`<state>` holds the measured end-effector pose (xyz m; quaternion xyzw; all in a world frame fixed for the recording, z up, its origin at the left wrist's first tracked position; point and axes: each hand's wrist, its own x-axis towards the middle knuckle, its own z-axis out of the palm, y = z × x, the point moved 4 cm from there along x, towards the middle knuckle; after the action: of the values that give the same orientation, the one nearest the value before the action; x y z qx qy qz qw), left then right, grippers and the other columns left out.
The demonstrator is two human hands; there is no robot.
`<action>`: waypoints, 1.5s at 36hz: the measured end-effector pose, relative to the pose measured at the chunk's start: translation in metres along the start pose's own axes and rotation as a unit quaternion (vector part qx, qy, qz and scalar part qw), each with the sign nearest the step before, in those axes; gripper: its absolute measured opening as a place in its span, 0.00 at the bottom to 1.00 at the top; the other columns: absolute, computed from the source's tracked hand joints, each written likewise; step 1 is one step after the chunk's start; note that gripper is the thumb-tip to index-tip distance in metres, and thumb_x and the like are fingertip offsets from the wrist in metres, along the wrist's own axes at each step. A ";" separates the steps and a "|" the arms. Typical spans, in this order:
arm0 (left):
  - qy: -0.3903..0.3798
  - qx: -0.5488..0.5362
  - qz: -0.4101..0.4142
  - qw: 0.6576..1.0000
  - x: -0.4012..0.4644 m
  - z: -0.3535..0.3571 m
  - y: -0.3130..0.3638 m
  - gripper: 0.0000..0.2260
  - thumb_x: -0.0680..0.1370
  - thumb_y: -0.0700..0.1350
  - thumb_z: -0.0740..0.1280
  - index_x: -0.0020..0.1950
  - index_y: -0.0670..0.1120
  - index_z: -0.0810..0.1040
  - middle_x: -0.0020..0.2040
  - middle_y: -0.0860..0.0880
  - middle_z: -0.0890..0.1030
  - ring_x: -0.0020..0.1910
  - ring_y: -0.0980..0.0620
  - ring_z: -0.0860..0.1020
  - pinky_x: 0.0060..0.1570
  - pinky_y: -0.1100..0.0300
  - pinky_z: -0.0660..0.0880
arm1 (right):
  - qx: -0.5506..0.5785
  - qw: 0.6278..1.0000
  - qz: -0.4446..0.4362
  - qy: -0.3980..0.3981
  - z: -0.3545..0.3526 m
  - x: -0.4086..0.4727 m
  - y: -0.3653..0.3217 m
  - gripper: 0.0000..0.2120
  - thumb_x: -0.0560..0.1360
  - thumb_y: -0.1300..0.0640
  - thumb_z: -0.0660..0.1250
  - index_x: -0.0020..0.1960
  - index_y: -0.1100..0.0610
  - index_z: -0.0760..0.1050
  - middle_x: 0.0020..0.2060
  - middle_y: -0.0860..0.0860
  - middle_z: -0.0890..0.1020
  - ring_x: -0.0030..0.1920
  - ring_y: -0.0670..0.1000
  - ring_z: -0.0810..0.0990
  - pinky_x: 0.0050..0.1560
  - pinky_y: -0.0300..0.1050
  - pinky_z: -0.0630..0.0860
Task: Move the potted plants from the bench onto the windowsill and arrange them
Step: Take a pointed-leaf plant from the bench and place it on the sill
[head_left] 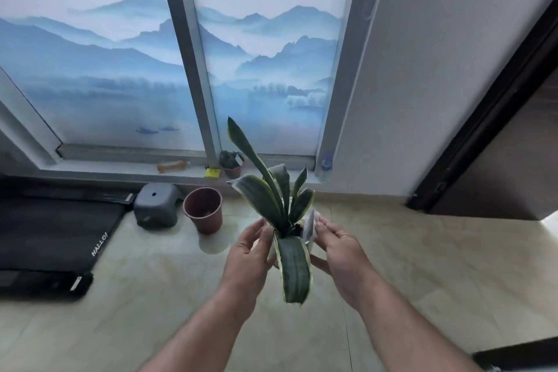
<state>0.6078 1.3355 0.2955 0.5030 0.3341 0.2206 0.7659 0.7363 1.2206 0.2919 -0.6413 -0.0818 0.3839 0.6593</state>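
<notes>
Windowsill: I see a pale ledge under a window with a blue mountain blind.
Snake plant: long dark green leaves with yellow edges, one leaf hanging toward me; it is in the air over the tiled floor, before the windowsill.
Its pot: pale, mostly hidden by leaves and fingers.
Left hand: curled round the pot's left side.
Right hand: curled round the right side.
Small potted plant: stands on the windowsill.
</notes>
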 end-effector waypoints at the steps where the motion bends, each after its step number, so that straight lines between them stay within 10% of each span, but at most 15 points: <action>1: -0.002 0.000 0.000 1.000 0.014 -0.001 0.002 0.12 0.81 0.45 0.66 0.65 0.48 0.78 0.60 0.48 0.82 0.43 0.65 0.83 0.35 0.70 0.77 | 0.000 1.000 0.001 -0.002 0.005 0.013 -0.004 0.16 0.84 0.53 0.63 0.71 0.50 0.77 0.63 0.48 0.84 0.62 0.47 0.83 0.48 0.45 0.84; 18: 0.026 0.037 -0.053 0.998 0.255 0.009 0.053 0.16 0.84 0.43 0.61 0.72 0.50 0.72 0.43 0.64 0.86 0.42 0.68 0.83 0.35 0.68 0.78 | 0.019 0.999 0.022 -0.021 0.046 0.253 -0.066 0.15 0.86 0.57 0.58 0.65 0.47 0.80 0.56 0.47 0.87 0.61 0.48 0.84 0.50 0.43 0.82; 25: 0.045 0.044 -0.084 0.994 0.343 -0.001 0.069 0.17 0.83 0.46 0.63 0.72 0.54 0.73 0.61 0.54 0.83 0.53 0.61 0.84 0.51 0.56 0.81 | 0.004 0.999 0.024 -0.029 0.065 0.337 -0.091 0.15 0.86 0.57 0.58 0.67 0.48 0.79 0.59 0.46 0.86 0.60 0.45 0.83 0.44 0.38 0.81; 30: 0.022 0.036 -0.079 0.996 0.409 -0.010 0.076 0.16 0.84 0.43 0.61 0.72 0.52 0.72 0.45 0.65 0.86 0.43 0.70 0.82 0.40 0.67 0.79 | -0.009 0.999 0.029 -0.012 0.081 0.398 -0.096 0.15 0.86 0.56 0.58 0.67 0.50 0.80 0.59 0.46 0.86 0.61 0.46 0.83 0.48 0.41 0.82; 38: -0.005 0.046 -0.099 0.994 0.533 -0.047 0.086 0.14 0.84 0.42 0.61 0.69 0.50 0.73 0.62 0.52 0.80 0.43 0.68 0.82 0.36 0.68 0.78 | -0.010 0.998 0.040 0.039 0.121 0.503 -0.099 0.13 0.85 0.55 0.60 0.65 0.50 0.79 0.58 0.49 0.86 0.57 0.45 0.84 0.51 0.44 0.81; 44: 0.002 0.092 -0.117 0.989 0.632 -0.080 0.071 0.13 0.84 0.45 0.62 0.68 0.51 0.73 0.64 0.54 0.79 0.56 0.61 0.80 0.55 0.60 0.78 | -0.008 0.996 0.070 0.057 0.147 0.597 -0.078 0.13 0.85 0.56 0.60 0.66 0.50 0.78 0.60 0.48 0.86 0.57 0.44 0.84 0.45 0.39 0.81; 49: -0.007 0.103 -0.142 0.985 0.697 -0.092 0.038 0.11 0.84 0.44 0.60 0.65 0.53 0.75 0.57 0.57 0.82 0.46 0.69 0.81 0.47 0.69 0.78 | -0.012 0.993 0.097 0.063 0.150 0.667 -0.046 0.14 0.86 0.56 0.59 0.67 0.48 0.79 0.59 0.47 0.86 0.57 0.43 0.84 0.49 0.40 0.81; 54: 0.008 0.115 -0.197 0.974 0.783 -0.113 -0.026 0.11 0.84 0.47 0.60 0.64 0.57 0.76 0.59 0.60 0.81 0.60 0.62 0.77 0.66 0.50 0.74 | -0.016 0.990 0.126 0.063 0.139 0.765 0.015 0.16 0.86 0.57 0.59 0.69 0.46 0.78 0.61 0.42 0.85 0.58 0.39 0.83 0.59 0.46 0.80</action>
<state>1.0568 1.9232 0.0139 0.5104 0.4556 0.0296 0.7287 1.1759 1.7952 0.0067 -0.6797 0.0347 0.4215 0.5992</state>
